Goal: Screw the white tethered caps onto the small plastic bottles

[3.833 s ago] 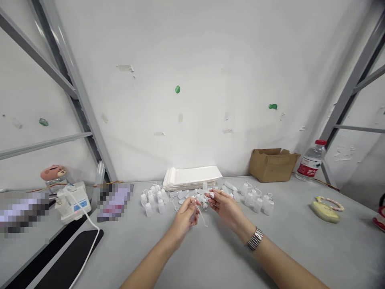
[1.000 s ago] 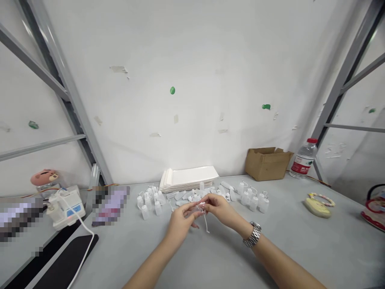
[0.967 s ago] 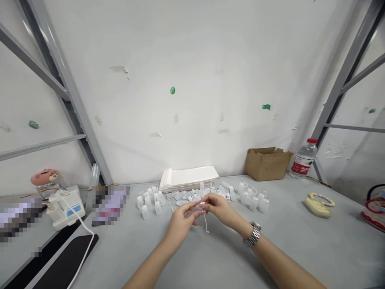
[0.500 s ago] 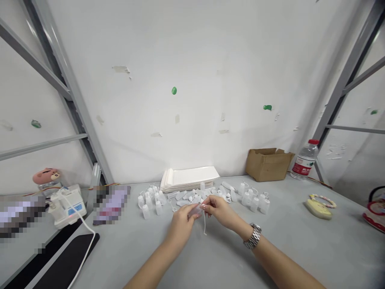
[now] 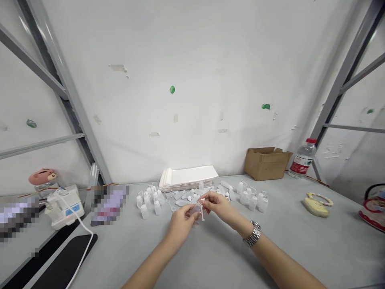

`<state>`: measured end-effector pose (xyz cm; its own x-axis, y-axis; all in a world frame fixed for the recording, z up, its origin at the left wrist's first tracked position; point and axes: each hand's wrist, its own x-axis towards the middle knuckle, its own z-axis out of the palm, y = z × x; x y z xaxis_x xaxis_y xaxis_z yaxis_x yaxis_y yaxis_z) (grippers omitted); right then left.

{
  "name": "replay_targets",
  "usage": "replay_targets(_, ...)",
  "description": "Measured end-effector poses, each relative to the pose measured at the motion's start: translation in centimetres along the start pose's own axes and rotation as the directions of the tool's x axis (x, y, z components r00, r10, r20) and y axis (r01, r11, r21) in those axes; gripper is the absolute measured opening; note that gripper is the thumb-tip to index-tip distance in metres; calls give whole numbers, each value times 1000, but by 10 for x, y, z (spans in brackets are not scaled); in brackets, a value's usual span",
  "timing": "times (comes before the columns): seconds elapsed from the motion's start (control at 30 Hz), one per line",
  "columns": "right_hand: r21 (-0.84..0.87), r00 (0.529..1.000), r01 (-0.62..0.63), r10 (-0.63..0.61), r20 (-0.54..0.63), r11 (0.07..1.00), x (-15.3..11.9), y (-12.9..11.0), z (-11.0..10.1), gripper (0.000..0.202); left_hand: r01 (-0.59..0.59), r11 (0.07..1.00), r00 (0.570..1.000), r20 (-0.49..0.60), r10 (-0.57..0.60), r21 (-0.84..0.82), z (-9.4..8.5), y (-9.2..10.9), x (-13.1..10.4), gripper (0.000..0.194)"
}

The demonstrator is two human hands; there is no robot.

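Between my hands, over the middle of the grey table, is a small translucent plastic bottle [image 5: 197, 208]. My left hand [image 5: 182, 218] is closed around its body. The fingertips of my right hand [image 5: 215, 204] pinch the top end, where a thin white strap [image 5: 202, 213] hangs down; whether a cap sits in those fingers is hidden. Just beyond my hands lies a loose pile of similar bottles and white caps [image 5: 189, 194]. One group of upright small bottles [image 5: 149, 200] stands to the left, and another upright group [image 5: 253, 197] to the right.
At the wall are a stack of white trays [image 5: 192, 176], a brown cardboard box [image 5: 266, 164] and a water bottle [image 5: 302, 160]. To the right lies a yellow case [image 5: 315, 206] with a beaded strap. On the left are a power strip [image 5: 66, 206] with a white cable and a blurred-out phone [image 5: 110, 205].
The white strap hangs nearer the bottle and shows shorter, and my right fingers have shifted slightly at the bottle's top. My view has moved slightly. My left hand still grips the bottle.
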<state>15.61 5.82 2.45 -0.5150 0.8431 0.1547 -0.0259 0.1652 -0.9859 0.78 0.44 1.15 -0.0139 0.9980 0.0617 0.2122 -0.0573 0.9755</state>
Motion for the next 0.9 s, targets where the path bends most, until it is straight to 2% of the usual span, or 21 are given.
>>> replay_targets(0.4,-53,994,1,-6,-107,999,-1,10,12,29,-89,980,981,-157,118,177,-1,-9,-1,7)
replay_targets(0.5,-21,988,0,-3,-154,1000,-1,5,11,32,-60,995,981,-182,73,75,-1,-6,1,8)
replay_targets(0.63,21,974,72,-65,-216,997,-4,-4,8,31,2,992,975,-220,-29,-123,-2,-2,5,27)
replay_targets(0.77,-94,969,149,-164,-184,984,-9,-7,9,26,32,983,973,-221,-72,-179,-5,-1,9,38)
replay_targets(0.9,-228,969,205,-229,-87,952,-14,-10,14,23,75,973,975,-190,-117,-217,-6,-1,10,43)
